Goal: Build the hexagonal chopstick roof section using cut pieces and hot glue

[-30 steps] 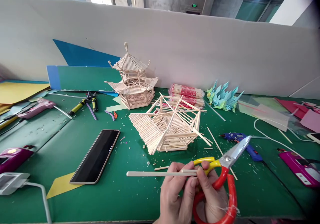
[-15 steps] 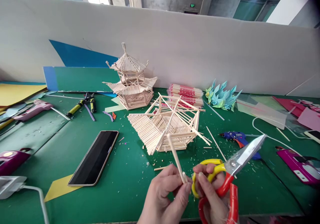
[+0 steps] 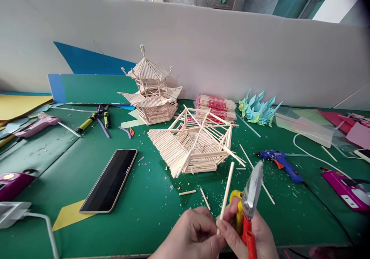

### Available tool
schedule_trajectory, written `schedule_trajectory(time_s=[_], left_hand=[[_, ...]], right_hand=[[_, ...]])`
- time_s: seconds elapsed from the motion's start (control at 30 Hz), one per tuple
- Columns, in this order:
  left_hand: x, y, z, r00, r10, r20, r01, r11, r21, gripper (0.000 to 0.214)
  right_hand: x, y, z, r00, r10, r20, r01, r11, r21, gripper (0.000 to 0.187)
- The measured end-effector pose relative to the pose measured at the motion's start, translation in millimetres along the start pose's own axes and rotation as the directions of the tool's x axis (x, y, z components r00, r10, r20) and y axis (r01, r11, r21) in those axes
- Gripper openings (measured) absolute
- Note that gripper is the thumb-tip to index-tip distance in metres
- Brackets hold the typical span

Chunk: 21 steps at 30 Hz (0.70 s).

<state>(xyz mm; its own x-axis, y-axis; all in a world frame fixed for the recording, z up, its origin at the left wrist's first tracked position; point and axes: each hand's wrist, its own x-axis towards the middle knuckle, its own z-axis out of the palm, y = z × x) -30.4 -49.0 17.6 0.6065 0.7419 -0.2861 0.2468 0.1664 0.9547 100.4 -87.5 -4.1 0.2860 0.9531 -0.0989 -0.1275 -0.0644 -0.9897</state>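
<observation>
My left hand (image 3: 192,234) is at the bottom edge, fingers pinched round the lower end of a thin wooden stick (image 3: 227,189) that stands nearly upright. My right hand (image 3: 254,234) is beside it, closed on red and yellow scissors (image 3: 248,207) whose blades point up and are shut; its thumb also touches the stick. Just beyond lies a half-built stick roof frame (image 3: 193,145) on the green table (image 3: 144,212). A finished stick pagoda (image 3: 150,91) stands behind it.
A black phone (image 3: 111,180) lies to the left. A blue glue gun (image 3: 279,162), loose sticks (image 3: 187,192), a pack of chopsticks (image 3: 216,106), paper cranes (image 3: 257,110), pliers (image 3: 95,120) and pink tools (image 3: 345,191) lie around. A white wall panel (image 3: 231,58) closes the back.
The stick swung from lying level, pointing left, to nearly upright. The scissors turned from pointing up-right to pointing up, and both hands dropped lower in view.
</observation>
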Motion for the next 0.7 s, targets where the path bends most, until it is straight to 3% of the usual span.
schedule_trajectory(time_s=[0.1,0.2,0.33,0.47,0.7], left_hand=[[-0.6,1.0,5.2,0.999,-0.042,-0.033,0.033,0.975,-0.22,0.05],[-0.7,-4.2,13.0,0.99,-0.143,0.013,0.13,0.861,-0.492,0.044],[0.4,-7.8,19.9,0.981,-0.193,-0.002,0.143,0.733,-0.665,0.036],[2.9,-4.1,19.0,0.979,-0.205,-0.005,0.136,0.671,-0.729,0.032],[6.9,0.3,16.5,0.987,-0.157,-0.029,0.098,0.743,-0.663,0.03]], right_hand=[[7.8,-1.3,-3.3,0.999,-0.037,0.036,0.037,0.999,0.003,0.021],[13.7,-2.2,-3.6,0.998,-0.066,0.007,0.066,0.998,-0.012,0.02],[16.7,-2.3,-1.8,0.996,-0.07,-0.05,0.068,0.997,-0.044,0.02],[17.2,-3.2,-1.3,0.997,-0.054,-0.057,0.049,0.994,-0.097,0.022],[18.9,-4.2,0.5,0.995,-0.069,-0.077,0.059,0.989,-0.133,0.022]])
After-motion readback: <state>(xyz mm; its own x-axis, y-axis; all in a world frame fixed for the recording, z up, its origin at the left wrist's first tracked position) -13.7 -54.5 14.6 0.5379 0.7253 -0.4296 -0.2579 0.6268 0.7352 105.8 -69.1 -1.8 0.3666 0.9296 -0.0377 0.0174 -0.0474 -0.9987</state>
